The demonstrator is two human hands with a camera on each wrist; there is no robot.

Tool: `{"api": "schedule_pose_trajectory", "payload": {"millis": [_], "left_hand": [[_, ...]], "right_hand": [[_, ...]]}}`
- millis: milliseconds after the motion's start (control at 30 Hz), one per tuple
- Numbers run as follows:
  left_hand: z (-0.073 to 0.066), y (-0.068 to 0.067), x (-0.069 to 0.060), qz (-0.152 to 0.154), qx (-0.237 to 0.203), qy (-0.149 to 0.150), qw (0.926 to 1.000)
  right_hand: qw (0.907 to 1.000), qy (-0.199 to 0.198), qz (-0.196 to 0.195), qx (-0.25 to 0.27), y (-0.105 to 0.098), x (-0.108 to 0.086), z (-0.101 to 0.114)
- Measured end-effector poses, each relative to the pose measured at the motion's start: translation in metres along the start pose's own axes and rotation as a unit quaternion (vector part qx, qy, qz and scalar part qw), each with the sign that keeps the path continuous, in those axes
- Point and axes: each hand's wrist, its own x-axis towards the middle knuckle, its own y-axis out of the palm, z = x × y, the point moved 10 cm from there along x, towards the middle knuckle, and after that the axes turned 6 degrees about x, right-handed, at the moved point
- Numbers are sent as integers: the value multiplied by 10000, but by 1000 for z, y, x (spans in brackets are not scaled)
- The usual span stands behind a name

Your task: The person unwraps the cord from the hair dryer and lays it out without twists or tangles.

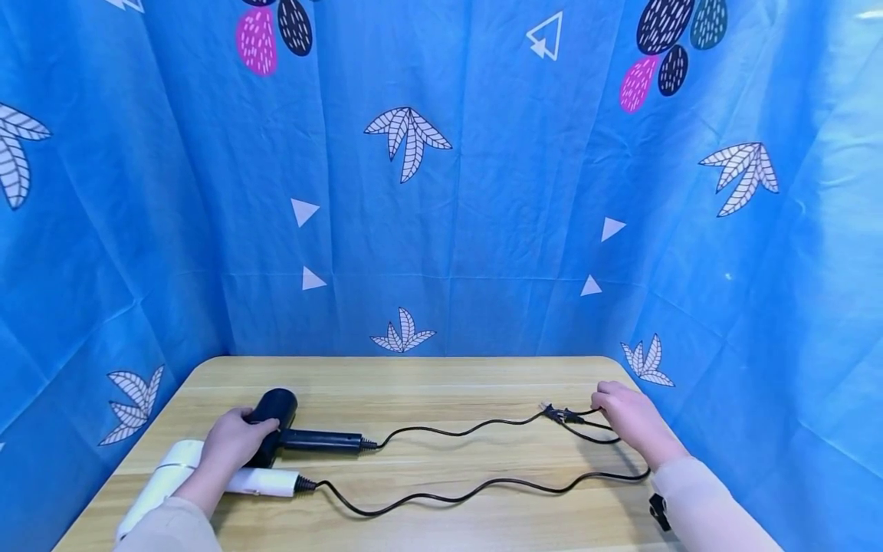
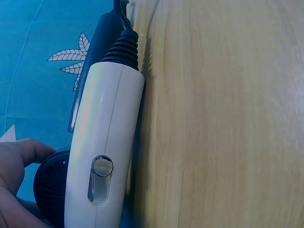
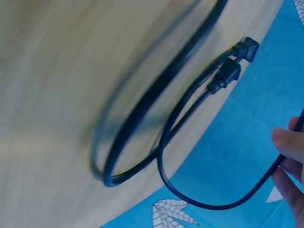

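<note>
A black hair dryer (image 1: 320, 441) lies at the left of the table, and my left hand (image 1: 233, 438) grips its barrel, thumb on the near side. Just in front of it lies a white hair dryer (image 1: 265, 482), partly covered by my left forearm; its handle with a sliding switch (image 2: 100, 180) fills much of the left wrist view. Over at the right, my right hand (image 1: 624, 410) pinches a black power cord (image 3: 216, 206) between thumb and fingers. Two black plugs (image 3: 225, 76) lie close together beside that hand, their cords looping near it.
Both cords run across the wooden table (image 1: 414, 383) from the dryers toward the right, the white dryer's cord (image 1: 441, 501) nearer the front. Blue patterned cloth (image 1: 483, 192) hangs behind the table and along both sides.
</note>
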Motion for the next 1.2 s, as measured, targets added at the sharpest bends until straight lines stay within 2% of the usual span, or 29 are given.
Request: {"api": "schedule_pose_trajectory", "payload": {"millis": [133,300,467,633,833,1200], "left_hand": [[0,-1,-1,-15,16,-27,10000],[-2,-4,-1,-55,112,1,9999],[-3,-4,-3,-46,185,64,9998],[-3,-4,-4,-46,276,90,9996],[-5,-5,-4,-130,314,189,9992],[-3,-5,-5,-153,269,228,9993]], "right_hand": [[10000,-40,-60,-22,3,-8,2],[9999,-149,59,13,15,-18,9],[9990,118,318,290,26,-22,7],[9954,316,677,607,39,-24,6],[9919,405,868,836,45,-22,7],[9887,200,1082,1015,51,-17,11]]}}
